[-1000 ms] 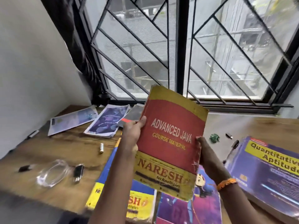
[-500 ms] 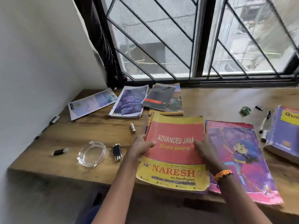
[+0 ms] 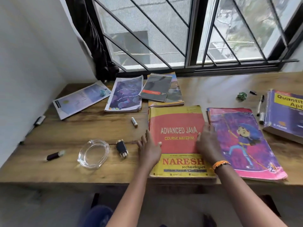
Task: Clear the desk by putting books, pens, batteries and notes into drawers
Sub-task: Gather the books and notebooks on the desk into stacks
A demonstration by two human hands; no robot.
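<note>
Overall progress: hardly any of the task looked done, since nothing lay in a drawer and no drawer showed in the head view.
Desk: the wooden desk (image 3: pixel 91 128) below the barred window carried books, pens and small bits from left to right.
Big books: the red and yellow Java book (image 3: pixel 178 122) lay flat at the near edge, the pink cartoon book (image 3: pixel 246 138) just beside it on the right, and the purple aptitude book (image 3: pixel 285 115) farther right.
Far pile: a pale booklet (image 3: pixel 78 99), a purple booklet (image 3: pixel 126 94) and a dark notebook (image 3: pixel 155 89) lay near the window, all left to clear.
Left hand: the left hand (image 3: pixel 150 149) rested on the left edge of the Java book, fingers (image 3: pixel 144 138) straight and slightly apart, gripping nothing.
Right hand: the right hand (image 3: pixel 207 143) lay flat over the seam between the Java book and the cartoon book, fingers loosely spread, clamped on nothing.
Small things: a glass ashtray (image 3: pixel 93 153), a black plug (image 3: pixel 122 148), a dark marker (image 3: pixel 55 155), a small white battery (image 3: pixel 134 122), a far-left pen (image 3: pixel 38 120), a right-hand pen (image 3: pixel 260 104) and a green crumpled note (image 3: pixel 242 96) lay scattered.
Judgement: the books seemed to be the first batch, with all the rest left.
</note>
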